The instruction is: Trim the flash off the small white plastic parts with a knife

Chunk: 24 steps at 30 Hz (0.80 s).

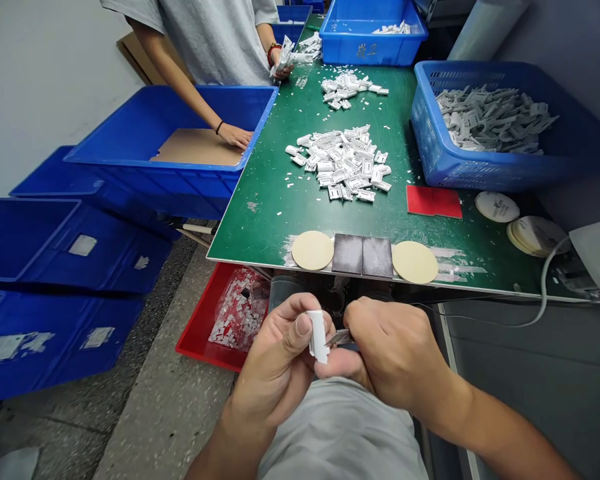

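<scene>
Head camera, looking down: the left hand [275, 363] has its thumb and fingertips closed on a small white plastic part [317, 337], held roughly upright in front of the grey-clothed lap [340, 427]. The right hand [400, 350] is curled tightly round a thin grey metal blade [341, 337], whose end meets the part's right side. Just beyond the fingers, along the near edge of the green worktable [260, 213], lie two dark rectangular pads [363, 255] side by side, between a cream round disc on the left [313, 251] and a cream round disc on the right [415, 262]. Left of the fingers and lower than the tabletop, a red plastic bin [195, 340] holds a clear bag of white scraps [240, 313] above the speckled grey floor [165, 413]. Farther out past the fingers, a heap of white plastic parts [347, 163] spreads over the table among tiny white chips; to its right are a flat red pad [434, 201] and a blue perforated basket [480, 167] full of similar parts. Beyond and to the left, a person in a grey T-shirt [220, 47] reaches one hand into a large blue tub [180, 170] and holds white pieces in the other. At the table's far end sits a blue crate [373, 40].
</scene>
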Each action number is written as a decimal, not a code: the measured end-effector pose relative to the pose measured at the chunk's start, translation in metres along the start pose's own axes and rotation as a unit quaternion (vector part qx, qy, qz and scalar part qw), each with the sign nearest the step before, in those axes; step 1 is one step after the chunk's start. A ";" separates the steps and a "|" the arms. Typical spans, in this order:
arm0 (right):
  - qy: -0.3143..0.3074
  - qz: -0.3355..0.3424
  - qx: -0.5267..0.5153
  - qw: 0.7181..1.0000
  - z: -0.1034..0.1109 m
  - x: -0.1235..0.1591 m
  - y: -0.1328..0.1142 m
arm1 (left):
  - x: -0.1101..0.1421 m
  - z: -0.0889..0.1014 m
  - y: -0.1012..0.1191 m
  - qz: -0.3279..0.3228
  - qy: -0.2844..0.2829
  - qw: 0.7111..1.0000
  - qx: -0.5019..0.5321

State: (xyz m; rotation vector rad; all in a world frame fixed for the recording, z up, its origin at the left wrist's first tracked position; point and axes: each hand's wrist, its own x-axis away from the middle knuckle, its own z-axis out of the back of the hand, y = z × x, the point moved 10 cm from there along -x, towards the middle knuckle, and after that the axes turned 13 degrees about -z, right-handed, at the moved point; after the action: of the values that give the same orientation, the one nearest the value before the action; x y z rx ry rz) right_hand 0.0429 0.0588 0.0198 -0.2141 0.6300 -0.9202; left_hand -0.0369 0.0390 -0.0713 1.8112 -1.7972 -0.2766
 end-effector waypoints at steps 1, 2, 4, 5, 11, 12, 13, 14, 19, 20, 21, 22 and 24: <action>-0.001 -0.001 0.000 1.000 0.000 0.000 0.000 | 0.000 0.000 0.000 0.000 0.001 1.000 0.001; -0.003 -0.001 -0.001 1.000 -0.001 0.001 0.000 | 0.000 0.000 0.000 -0.001 0.002 1.000 0.001; -0.003 0.001 -0.004 1.000 0.000 0.002 0.000 | -0.001 0.000 -0.001 -0.002 0.002 1.000 0.001; -0.003 0.002 -0.006 1.000 0.000 0.002 -0.001 | -0.001 0.000 -0.001 -0.003 0.000 1.000 0.002; -0.002 0.008 -0.030 1.000 -0.001 0.004 0.000 | 0.000 -0.003 -0.002 0.003 -0.002 1.000 0.004; -0.002 0.013 -0.038 0.999 -0.002 0.005 0.000 | 0.000 -0.003 -0.002 0.004 -0.001 1.000 0.002; -0.002 0.019 -0.054 0.998 -0.002 0.006 -0.001 | 0.000 -0.002 -0.001 0.001 0.003 1.000 -0.002; -0.001 0.021 -0.080 0.997 -0.002 0.008 0.000 | 0.000 -0.001 0.000 -0.007 0.009 1.000 -0.011; -0.128 -0.129 -0.346 0.920 -0.028 0.009 0.020 | 0.002 0.010 0.035 -0.180 0.066 0.965 -0.180; -0.173 -0.182 -0.409 0.877 -0.040 0.012 0.024 | 0.004 0.007 0.043 -0.223 0.064 0.948 -0.218; -0.217 -0.224 -0.472 0.825 -0.052 0.016 0.024 | 0.005 0.003 0.049 -0.249 0.055 0.935 -0.244; -0.254 -0.249 -0.530 0.770 -0.061 0.020 0.021 | 0.005 0.000 0.050 -0.255 0.042 0.931 -0.259; -0.315 -0.254 -0.607 0.684 -0.070 0.026 0.007 | 0.001 -0.001 0.042 -0.214 0.016 0.945 -0.247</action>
State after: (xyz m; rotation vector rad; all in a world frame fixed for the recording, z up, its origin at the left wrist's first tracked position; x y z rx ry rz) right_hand 0.0180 0.0488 -0.0504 -1.9229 0.4293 -0.7243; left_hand -0.0717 0.0410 -0.0479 1.7897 -1.1496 -0.7838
